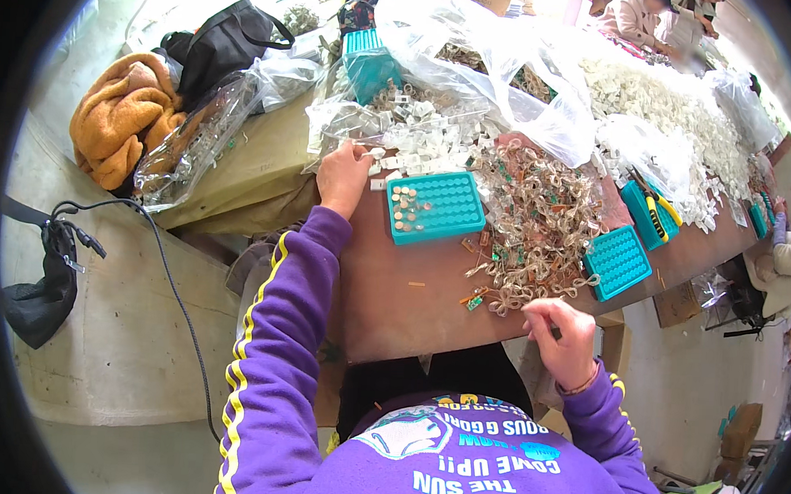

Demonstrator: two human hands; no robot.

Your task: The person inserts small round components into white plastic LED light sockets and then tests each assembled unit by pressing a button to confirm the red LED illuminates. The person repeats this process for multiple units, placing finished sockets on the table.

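My left hand [344, 178] is at the left end of a heap of small white plastic pieces [435, 152], its fingers closed on one white plastic piece [376, 153]. Just right of it lies a teal tray [454, 216] with rows of small wells; several small round copper-coloured parts [403, 210] sit in its left side. My right hand [564, 343] is raised at the table's near edge with thumb and fingertips pinched together; whatever is between them is too small to make out. Beyond it spreads a tangled pile of looped thin wires with small boards [538, 227].
Another teal tray [620, 264] lies right of the wires, near yellow-handled pliers [657, 214] on a teal block. Clear plastic bags [543, 112] and a large white heap [657, 108] fill the far side. At left are an orange cloth [123, 116] and black bag [237, 41]. People work at far right.
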